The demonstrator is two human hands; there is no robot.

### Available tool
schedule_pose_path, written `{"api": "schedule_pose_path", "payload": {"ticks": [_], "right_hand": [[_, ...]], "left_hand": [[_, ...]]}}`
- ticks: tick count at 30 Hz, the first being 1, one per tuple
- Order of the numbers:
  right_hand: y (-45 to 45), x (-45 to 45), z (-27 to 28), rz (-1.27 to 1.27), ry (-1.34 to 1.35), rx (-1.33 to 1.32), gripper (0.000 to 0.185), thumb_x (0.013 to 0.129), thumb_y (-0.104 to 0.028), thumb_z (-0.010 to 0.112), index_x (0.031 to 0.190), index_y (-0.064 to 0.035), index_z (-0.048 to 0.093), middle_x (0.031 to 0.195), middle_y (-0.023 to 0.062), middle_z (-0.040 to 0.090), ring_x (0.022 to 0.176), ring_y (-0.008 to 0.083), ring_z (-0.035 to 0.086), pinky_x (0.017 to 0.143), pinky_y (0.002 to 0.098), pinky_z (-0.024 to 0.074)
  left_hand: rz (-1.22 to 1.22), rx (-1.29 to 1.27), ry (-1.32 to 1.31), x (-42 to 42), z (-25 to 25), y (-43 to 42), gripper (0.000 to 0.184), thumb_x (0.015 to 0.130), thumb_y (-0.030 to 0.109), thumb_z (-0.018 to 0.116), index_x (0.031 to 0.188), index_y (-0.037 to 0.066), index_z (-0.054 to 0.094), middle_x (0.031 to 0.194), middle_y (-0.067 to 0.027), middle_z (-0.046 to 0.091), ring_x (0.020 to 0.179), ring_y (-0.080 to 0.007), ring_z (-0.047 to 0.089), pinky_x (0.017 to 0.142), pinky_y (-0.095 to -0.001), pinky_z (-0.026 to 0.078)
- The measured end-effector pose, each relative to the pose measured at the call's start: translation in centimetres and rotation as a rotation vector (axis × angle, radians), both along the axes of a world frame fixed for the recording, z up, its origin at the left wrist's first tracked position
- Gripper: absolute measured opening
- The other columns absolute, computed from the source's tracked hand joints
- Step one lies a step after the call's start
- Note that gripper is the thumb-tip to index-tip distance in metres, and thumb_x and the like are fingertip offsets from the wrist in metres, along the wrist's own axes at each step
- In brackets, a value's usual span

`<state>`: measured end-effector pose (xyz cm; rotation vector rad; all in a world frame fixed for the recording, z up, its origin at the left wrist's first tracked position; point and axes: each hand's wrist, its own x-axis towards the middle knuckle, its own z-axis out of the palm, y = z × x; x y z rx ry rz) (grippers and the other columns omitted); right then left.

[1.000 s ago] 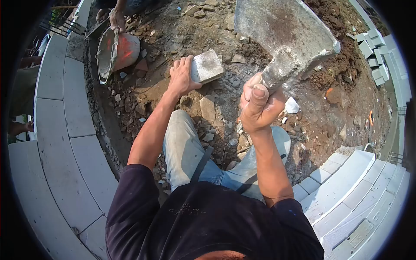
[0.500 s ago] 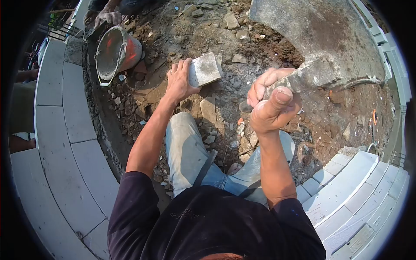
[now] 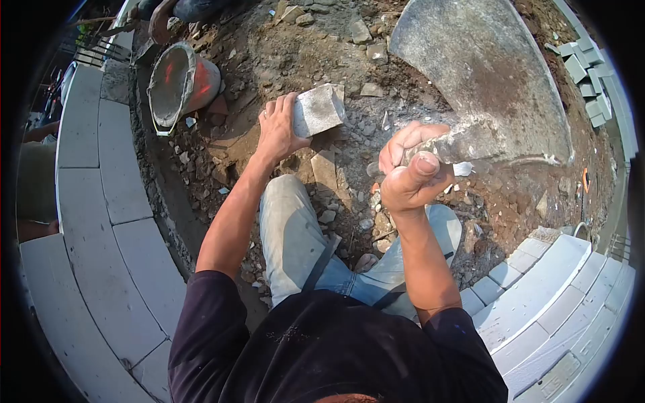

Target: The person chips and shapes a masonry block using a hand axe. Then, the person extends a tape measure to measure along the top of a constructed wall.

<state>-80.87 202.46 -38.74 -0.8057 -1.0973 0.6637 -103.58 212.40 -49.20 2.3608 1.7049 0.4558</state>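
Note:
My left hand (image 3: pixel 277 129) grips the left end of a pale grey block piece (image 3: pixel 318 109), with the thumb along its near side. The block is held just above the rubble, or resting on it; I cannot tell which. My right hand (image 3: pixel 418 166) is wrapped around the handle of a broad-bladed metal tool (image 3: pixel 494 74), thumb on top. The tool's wide blade is crusted grey with a brown stain and rises up and right, close to the camera. Its exact kind is unclear. A flat stone (image 3: pixel 324 169) lies below the block, between my knees.
A mortar-smeared bucket (image 3: pixel 201 84) with orange marks stands at upper left. Another person's hand (image 3: pixel 160 23) shows above it. White block walls (image 3: pixel 124 161) curve along the left and lower right (image 3: pixel 537 295). Light blocks (image 3: pixel 583 67) are piled at far right, and broken stones cover the ground.
My right hand has shifted slightly left and down, and the blade has swung, uncovering the block pile at right. The block's face has tilted a little in my left hand. The other person's hand has moved.

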Motion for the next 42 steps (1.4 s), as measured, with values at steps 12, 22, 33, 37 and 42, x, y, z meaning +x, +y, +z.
{"api": "schedule_pose_path", "payload": {"ticks": [12,22,33,37,42], "right_hand": [[0.1,0.6,1.5,-0.028,0.082,0.038,0.048,0.100,-0.050,0.053,0.091,-0.0033,0.049,0.061,0.0027,0.043,0.048,0.0095,0.042,0.042,0.0259,0.0327],[-0.3,2.5,-6.0,-0.025,-0.396,-0.471,0.052,0.100,-0.053,0.051,0.095,-0.0014,0.051,0.061,-0.0022,0.046,0.047,0.0082,0.041,0.042,0.0246,0.0318],[3.4,3.4,-10.2,0.014,-0.690,-0.684,0.054,0.100,-0.046,0.054,0.078,0.0036,0.056,0.060,0.0242,0.057,0.056,0.0363,0.062,0.053,0.0434,0.0447],[1.7,3.6,-0.6,0.115,0.029,-0.236,0.056,0.100,-0.060,0.043,0.087,-0.0055,0.046,0.060,0.0008,0.042,0.046,0.0080,0.040,0.042,0.0228,0.0329],[3.8,2.0,-12.1,0.050,-0.292,-0.384,0.056,0.099,-0.061,0.044,0.090,-0.0055,0.045,0.061,0.0014,0.043,0.046,0.0113,0.042,0.044,0.0251,0.0377]], "left_hand": [[-0.006,0.006,0.028,0.5,0.4,-0.4,0.103,0.052,0.024,0.087,0.141,0.008,0.037,0.132,-0.0142,0.048,0.123,-0.0368,0.043,0.104,-0.0489,0.036],[0.016,-0.007,0.039,1.2,0.6,-0.6,0.102,0.053,0.019,0.086,0.141,0.009,0.036,0.133,-0.0133,0.047,0.124,-0.0368,0.042,0.106,-0.0495,0.035],[0.038,0.002,0.051,1.3,0.1,-0.5,0.102,0.053,0.020,0.085,0.141,0.009,0.037,0.133,-0.0155,0.047,0.125,-0.0375,0.042,0.106,-0.0499,0.034],[0.013,0.025,0.033,1.2,0.1,-0.7,0.101,0.053,0.019,0.085,0.141,0.009,0.037,0.130,-0.0147,0.048,0.124,-0.0367,0.043,0.106,-0.0497,0.034],[-0.002,0.026,0.029,0.7,0.0,-0.4,0.101,0.052,0.019,0.085,0.141,0.009,0.037,0.131,-0.0139,0.047,0.124,-0.0362,0.043,0.106,-0.0494,0.034]]}}
